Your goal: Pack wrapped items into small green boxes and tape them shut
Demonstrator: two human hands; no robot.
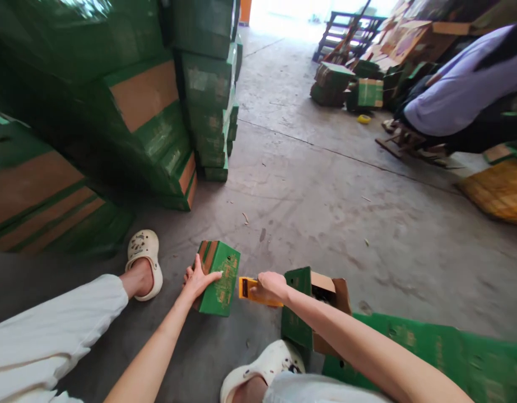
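Observation:
A small green box (227,280) with brown bands on one side rests on the floor between my feet. My left hand (199,281) lies on its left part, fingers spread over the brown-banded side and the thumb stretched across the green face. Just right of the box, my right hand (270,285) is wrapped round an orange tool (248,289) with a dark slot at its left end. The tool's end is close to the box, with a small gap between them. Behind my right forearm stands an open green carton (298,277) with brown inner flaps; its contents are dark and unclear.
Tall stacks of green boxes (208,84) stand at the left. Flat green cardboard (434,347) lies at lower right. A seated person in a lilac top (455,89) is at the right, near more boxes (369,92) and a yellow roll (363,119). My cream shoes (144,252) flank the box.

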